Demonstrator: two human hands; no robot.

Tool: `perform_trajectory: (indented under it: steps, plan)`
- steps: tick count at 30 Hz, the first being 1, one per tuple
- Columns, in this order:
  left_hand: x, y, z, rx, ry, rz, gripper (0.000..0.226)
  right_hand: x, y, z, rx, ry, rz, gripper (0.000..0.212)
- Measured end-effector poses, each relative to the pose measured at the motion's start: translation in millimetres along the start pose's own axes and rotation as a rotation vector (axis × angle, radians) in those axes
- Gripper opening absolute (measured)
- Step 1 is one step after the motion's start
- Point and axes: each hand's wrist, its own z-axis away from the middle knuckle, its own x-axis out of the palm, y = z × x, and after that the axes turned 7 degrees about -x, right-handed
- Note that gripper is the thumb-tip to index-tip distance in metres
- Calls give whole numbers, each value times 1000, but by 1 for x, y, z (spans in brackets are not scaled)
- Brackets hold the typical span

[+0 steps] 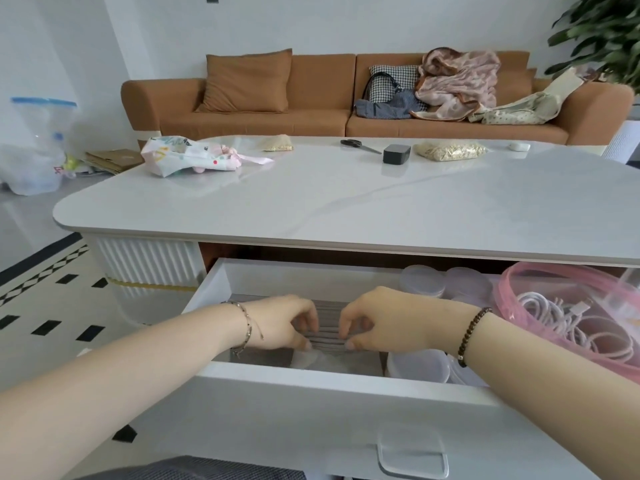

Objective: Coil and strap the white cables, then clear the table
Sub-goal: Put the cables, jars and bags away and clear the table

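Observation:
Under the white table a white drawer stands pulled out. Both my hands reach into it. My left hand and my right hand each pinch a bundle of grey straps lying in the drawer, fingers curled round its two sides. At the drawer's right end sits a clear pouch with a pink rim, and coiled white cables lie inside it.
Clear round plastic tubs fill the drawer beside the straps. On the tabletop lie a patterned cloth bag, scissors, a black box, two bags of grain and a white mouse. An orange sofa stands behind.

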Motion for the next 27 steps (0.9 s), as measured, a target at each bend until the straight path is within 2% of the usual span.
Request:
perform_trajectory:
  steps: [2,5,8,10,13,16,18,20,22,24,27]
  plan:
    - [-1,1,0,28,-19,5,13,-1,-3,2,-20,-13,-5,15]
    - [2,4,4,-6,-269,59,20,-2,-14,6,-34,-166,128,20]
    - [5,4,5,-35,-324,120,23,-1,-20,8,-4,-257,222,26]
    - [2,3,7,-5,-253,87,20,-1,-19,8,2,-223,199,24]
    - [-7,5,16,54,-19,83,16,-5,-12,10,-6,-25,79,19]
    - [-24,11,30,192,218,390,18,-17,-8,9,4,334,-21,14]
    - [-40,18,38,280,348,568,27,-31,-11,5,19,549,-98,12]
    - [-61,21,37,319,486,606,33,-52,-16,-8,43,682,-120,12]
    - [-81,19,27,312,608,502,34,-73,-17,-28,50,729,-98,13]
    - [-98,7,5,232,645,336,35,-90,-10,-54,43,664,-42,17]
    - [-119,-26,-47,47,520,13,38,-105,11,-105,122,456,64,38]
